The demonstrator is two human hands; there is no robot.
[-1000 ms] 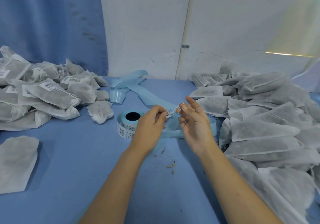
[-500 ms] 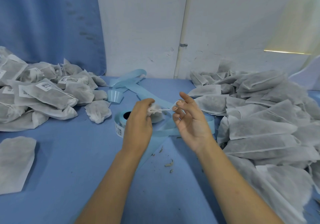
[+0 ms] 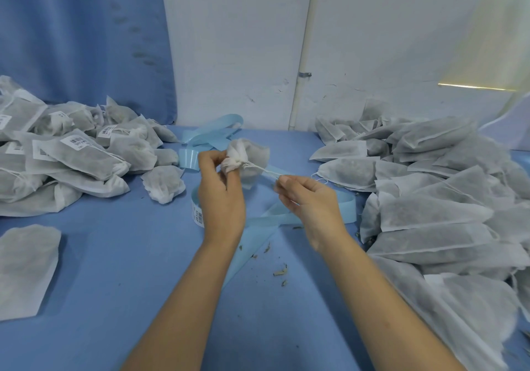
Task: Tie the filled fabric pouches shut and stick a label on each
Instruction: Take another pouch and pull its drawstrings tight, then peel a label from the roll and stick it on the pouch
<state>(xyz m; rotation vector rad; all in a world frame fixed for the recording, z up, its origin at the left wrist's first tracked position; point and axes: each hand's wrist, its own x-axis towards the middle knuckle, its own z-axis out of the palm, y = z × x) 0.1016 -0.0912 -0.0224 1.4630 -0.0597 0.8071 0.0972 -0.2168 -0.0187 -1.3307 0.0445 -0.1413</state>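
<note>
Pouch being tied mid-air over the blue surface (image 3: 114,270), centre of scene. Left hand (image 3: 220,198) pinches the gathered neck (image 3: 235,162) of the filled pouch (image 3: 256,155), fingers curled round the bunched fabric. The pouch body sits just beyond those fingertips, away from the person and clear of the surface.

Right hand (image 3: 311,201) pinches the drawstring (image 3: 265,171) between thumb and forefinger, other fingers loosely curled.

Key relation: the string runs from the neck rightward and slightly toward the person, straight into the right hand's pinch. It looks taut, so its long axis is roughly left to right between the two hands. The hands are near each other, not touching. Any cinch or knot likely turns on pulling along that line while the left hand anchors the neck. Whether a knot is already formed, cannot tell; too small.

Label roll (image 3: 197,213) is on the surface just below the left hand, mostly hidden by it. So the left hand is the nearer one for the label step, judged not yet done on this pouch. Pale blue backing strip (image 3: 213,138) trails off behind.

Labelled pouches (image 3: 71,155) heaped far left. Unlabelled open pouches (image 3: 430,213) piled right, next to the right forearm. Plenty left, going by that pile.
</note>
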